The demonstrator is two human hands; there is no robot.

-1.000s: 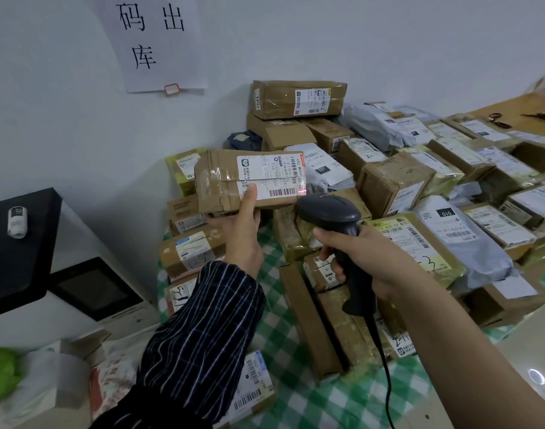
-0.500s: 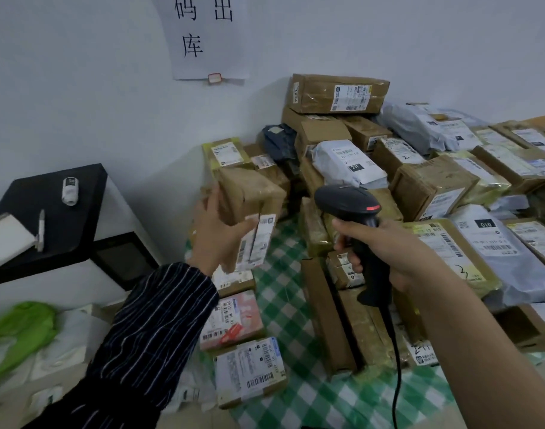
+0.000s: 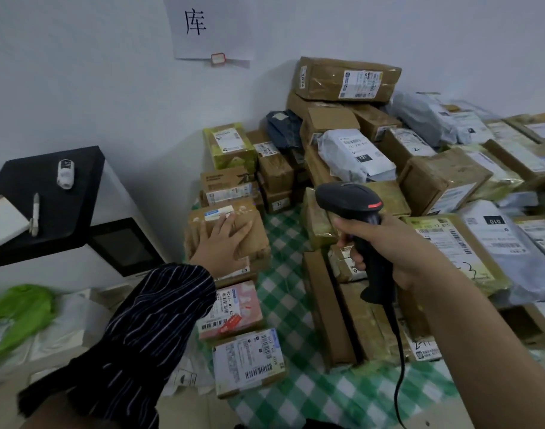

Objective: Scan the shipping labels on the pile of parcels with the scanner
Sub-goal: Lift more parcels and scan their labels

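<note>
My right hand [image 3: 398, 243] grips the handle of a black corded scanner [image 3: 348, 201], held above the green checked cloth with its head pointing left and away. My left hand [image 3: 221, 243], in a striped sleeve, lies with straight fingers flat on a brown taped parcel [image 3: 249, 233] that tops the left stack. A large pile of parcels [image 3: 444, 181] with white shipping labels fills the right and back of the table. Two labelled parcels [image 3: 249, 357] lie in front of the left stack.
A black-topped white cabinet [image 3: 48, 193] with a pen, a small white bottle and a notepad stands at left. A green bag [image 3: 17, 314] lies at lower left. A paper sign [image 3: 203, 26] hangs on the wall. The scanner's cord [image 3: 399, 366] hangs toward the front.
My left hand carried the brown parcel from in front of the scanner down to the left stack and now rests flat on it. The view swung left. The scanner stayed roughly in place.
</note>
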